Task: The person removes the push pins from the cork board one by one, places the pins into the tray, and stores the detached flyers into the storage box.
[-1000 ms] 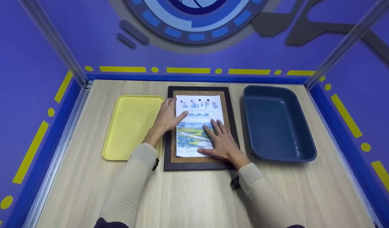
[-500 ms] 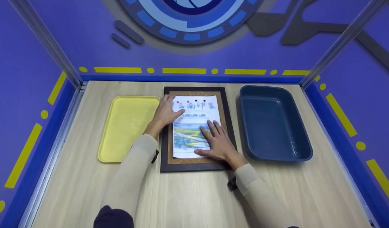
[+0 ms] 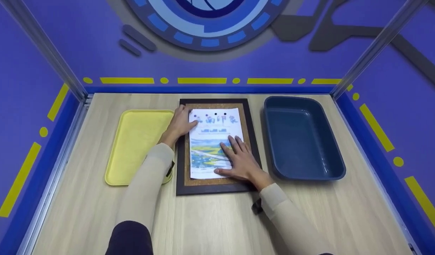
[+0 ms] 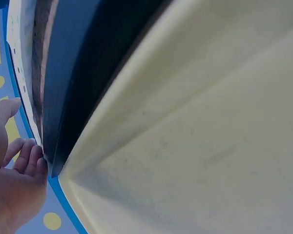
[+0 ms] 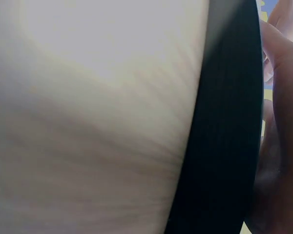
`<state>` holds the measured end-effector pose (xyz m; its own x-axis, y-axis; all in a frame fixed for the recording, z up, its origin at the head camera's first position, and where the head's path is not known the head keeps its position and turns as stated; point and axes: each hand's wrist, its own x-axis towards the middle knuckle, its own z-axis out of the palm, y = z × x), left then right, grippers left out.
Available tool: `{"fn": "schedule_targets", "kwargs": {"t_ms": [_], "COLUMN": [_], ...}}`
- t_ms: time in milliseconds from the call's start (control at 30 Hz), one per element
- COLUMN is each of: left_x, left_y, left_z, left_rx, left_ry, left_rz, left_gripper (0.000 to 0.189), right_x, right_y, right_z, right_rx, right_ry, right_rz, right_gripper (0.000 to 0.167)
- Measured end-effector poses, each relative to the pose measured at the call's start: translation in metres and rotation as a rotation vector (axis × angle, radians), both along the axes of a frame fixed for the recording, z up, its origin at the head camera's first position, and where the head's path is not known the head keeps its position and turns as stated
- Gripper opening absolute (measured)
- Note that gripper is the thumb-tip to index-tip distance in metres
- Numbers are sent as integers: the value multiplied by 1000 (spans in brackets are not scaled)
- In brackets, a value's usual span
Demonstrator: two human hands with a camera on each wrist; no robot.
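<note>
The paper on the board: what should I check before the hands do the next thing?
1. Paper inside the dark frame: ok, cork shows below it.
2. Picture uncovered: not ok, the right hand lies over part of it.
3. Left hand near the paper's top left corner: ok.
4. Dots along the top are pins: cannot tell, too small.
5. Blue tub apart from the frame: ok, table shows between.
6. Yellow tray apart from the frame: cannot tell, the left sleeve hides part.
</note>
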<state>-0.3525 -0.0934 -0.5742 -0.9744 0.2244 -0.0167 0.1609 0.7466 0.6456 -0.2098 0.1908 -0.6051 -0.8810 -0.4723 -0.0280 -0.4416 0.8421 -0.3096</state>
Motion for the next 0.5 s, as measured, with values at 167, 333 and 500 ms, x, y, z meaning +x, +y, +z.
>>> {"fn": "schedule_targets", "kwargs": {"t_ms": [167,333,500], "left_x": [-3,-6,-10], "left_y": [-1,2,5], "left_z": [-5,-10,-13], "left_rx": [40,31,-15], "left_ry": [-15,-9,15], "left_rz": [5,16,36], "left_gripper": [54,48,43], "right_x": [2,1,0], "right_y": [-1,0,-1], "right_z": [-1,-2,-3], "right_rx": [-5,-5,-11], "right_ry": [-2,-3,-5], "right_rz": [3,-6,-13], "right_gripper": [108,109,109]}}
